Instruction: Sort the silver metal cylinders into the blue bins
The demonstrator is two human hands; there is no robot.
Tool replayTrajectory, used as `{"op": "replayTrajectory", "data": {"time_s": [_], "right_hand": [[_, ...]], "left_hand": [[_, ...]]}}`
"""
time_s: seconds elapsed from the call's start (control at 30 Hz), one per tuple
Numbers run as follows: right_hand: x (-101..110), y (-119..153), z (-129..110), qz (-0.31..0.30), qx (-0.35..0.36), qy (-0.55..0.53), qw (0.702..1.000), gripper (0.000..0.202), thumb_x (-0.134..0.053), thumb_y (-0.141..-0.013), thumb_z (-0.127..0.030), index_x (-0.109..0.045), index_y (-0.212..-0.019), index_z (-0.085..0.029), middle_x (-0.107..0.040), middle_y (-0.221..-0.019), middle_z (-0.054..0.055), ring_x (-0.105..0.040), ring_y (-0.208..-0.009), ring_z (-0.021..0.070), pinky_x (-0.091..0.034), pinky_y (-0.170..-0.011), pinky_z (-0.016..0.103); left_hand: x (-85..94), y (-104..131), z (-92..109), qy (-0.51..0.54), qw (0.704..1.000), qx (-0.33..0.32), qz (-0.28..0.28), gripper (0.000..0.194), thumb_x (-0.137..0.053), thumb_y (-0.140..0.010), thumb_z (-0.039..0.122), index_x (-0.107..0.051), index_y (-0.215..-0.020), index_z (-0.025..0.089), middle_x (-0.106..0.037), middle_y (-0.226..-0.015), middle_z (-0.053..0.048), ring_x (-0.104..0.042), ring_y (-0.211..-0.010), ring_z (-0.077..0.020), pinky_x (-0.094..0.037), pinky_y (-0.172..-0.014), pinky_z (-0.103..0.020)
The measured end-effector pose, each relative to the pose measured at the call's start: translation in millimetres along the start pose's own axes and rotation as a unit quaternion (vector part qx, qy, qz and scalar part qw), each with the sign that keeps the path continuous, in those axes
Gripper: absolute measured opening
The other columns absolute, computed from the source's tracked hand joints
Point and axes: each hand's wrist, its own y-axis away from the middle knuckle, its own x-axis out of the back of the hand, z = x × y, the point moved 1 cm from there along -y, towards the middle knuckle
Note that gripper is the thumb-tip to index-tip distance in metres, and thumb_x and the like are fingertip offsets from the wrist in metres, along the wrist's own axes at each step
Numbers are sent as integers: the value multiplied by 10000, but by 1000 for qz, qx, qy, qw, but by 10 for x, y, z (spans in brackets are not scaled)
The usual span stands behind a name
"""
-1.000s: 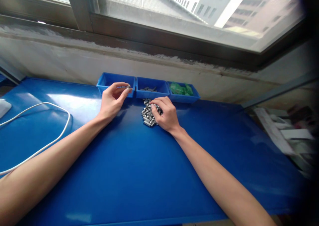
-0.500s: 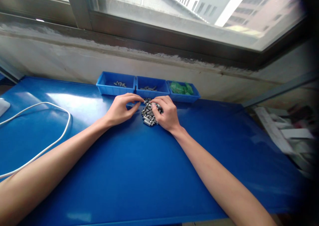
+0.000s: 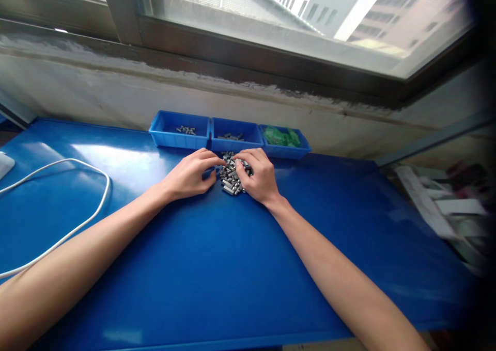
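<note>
Metal pile: the heap of small metal pieces (image 3: 231, 177) sits on the blue table (image 3: 217, 268), between your two hands and just on the near side of the middle bin (image 3: 237, 145).
Left hand: your left hand (image 3: 191, 174) comes in from the left, thumb and forefinger spread with a gap between them; the forefinger's tip is at the far left edge of the heap, and no piece shows between the fingers.
Right hand: your right hand (image 3: 259, 174) lies over the heap's right side, fingers curled, thumb and forefinger close together; you cannot tell from here whether they pinch a piece.
Nearer hand: the right, since it covers part of the heap; the left only reaches the edge. The heap lies to the right of your left fingers and under and to the left of your right ones.
Long axis: the pieces point many ways; a pale one at the near edge (image 3: 228, 190) lies roughly left to right. The heap's own long axis is unclear, its right side being hidden.
Bins: beyond your hands stand three in a row, the left bin (image 3: 179, 141) with a few small parts (image 3: 186, 130), the middle one with darker pieces (image 3: 231, 137), the right bin (image 3: 287, 150) with green plastic (image 3: 281, 136).
</note>
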Motion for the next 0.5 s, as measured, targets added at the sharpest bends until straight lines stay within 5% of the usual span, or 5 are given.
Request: {"op": "replayTrajectory", "data": {"time_s": [0.5], "right_hand": [[-2,4,5,0,2,-2,1000,159,-557,-963,-212,-716,-964,-204,-728,-985,82,-641,-973,250,-531,-911,441]], "left_hand": [[-20,0,-48,-17,999,33,9,116,-596,-936,180,-706,-970,171,-721,-961,-73,-638,-917,-216,-520,-836,-350]]}}
